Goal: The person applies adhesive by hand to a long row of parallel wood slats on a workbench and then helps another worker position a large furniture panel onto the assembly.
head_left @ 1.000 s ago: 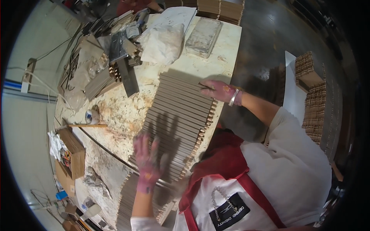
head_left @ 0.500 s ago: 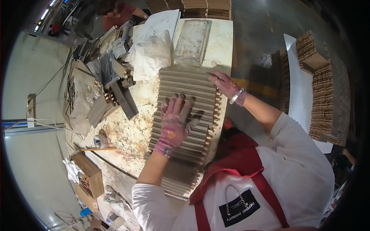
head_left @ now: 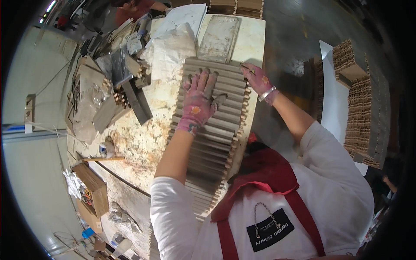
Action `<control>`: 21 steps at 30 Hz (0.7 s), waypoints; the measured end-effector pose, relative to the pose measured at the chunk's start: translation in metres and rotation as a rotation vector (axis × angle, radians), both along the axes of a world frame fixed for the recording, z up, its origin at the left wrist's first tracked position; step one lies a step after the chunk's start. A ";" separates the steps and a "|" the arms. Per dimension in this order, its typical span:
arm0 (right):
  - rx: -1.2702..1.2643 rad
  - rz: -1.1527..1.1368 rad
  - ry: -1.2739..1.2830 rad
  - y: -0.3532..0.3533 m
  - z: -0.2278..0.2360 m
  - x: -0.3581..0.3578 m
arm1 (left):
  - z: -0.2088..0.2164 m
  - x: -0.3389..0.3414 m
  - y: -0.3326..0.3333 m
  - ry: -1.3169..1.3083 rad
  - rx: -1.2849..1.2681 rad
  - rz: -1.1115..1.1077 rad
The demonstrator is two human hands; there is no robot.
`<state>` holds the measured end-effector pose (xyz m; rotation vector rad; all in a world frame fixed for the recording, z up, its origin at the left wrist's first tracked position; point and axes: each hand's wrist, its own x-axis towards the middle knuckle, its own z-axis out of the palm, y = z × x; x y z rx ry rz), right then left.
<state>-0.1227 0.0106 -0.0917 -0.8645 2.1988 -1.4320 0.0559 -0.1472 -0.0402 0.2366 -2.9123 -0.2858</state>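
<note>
A long row of grey-brown flat strips (head_left: 219, 125) lies across the table, overlapping one another, with small pale pegs or notches along the right ends. My left hand (head_left: 198, 102), in a stained pink flowered glove, rests flat on the far part of the row with its fingers stretched out. At the row's far right corner, my right hand (head_left: 258, 81), gloved alike, has its fingers bent around the end of the farthest strips. Its fingertips are partly hidden. The near end of the row runs behind my left sleeve and the red apron.
A dusty grey slab (head_left: 219, 39) lies just beyond the row, beside a crumpled plastic bag (head_left: 171, 47) and white sheets (head_left: 184, 19). Scraps (head_left: 123, 82) and a cardboard box (head_left: 93, 188) are on the left. Stacked strips (head_left: 360, 112) stand right of the table. Another person (head_left: 132, 11) is at the far end.
The strips have fanned out toward me, showing wider faces, and the row now reaches farther near. My left hand has slid away from me along them; my right has shifted slightly farther and right.
</note>
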 end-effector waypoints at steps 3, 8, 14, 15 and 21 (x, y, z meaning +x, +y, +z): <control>0.014 -0.015 -0.064 -0.003 -0.006 -0.007 | -0.001 0.010 -0.001 0.089 0.021 0.042; -0.129 0.006 0.216 0.044 0.050 0.046 | 0.051 0.147 -0.020 0.363 0.217 0.177; -0.089 0.402 0.058 0.117 0.060 0.191 | 0.001 0.416 0.009 0.171 0.351 0.588; -0.084 0.475 0.034 0.128 0.057 0.215 | -0.006 0.425 0.023 0.271 0.521 0.571; -0.032 0.837 0.098 0.136 0.067 0.316 | 0.008 0.354 0.036 0.055 0.379 0.552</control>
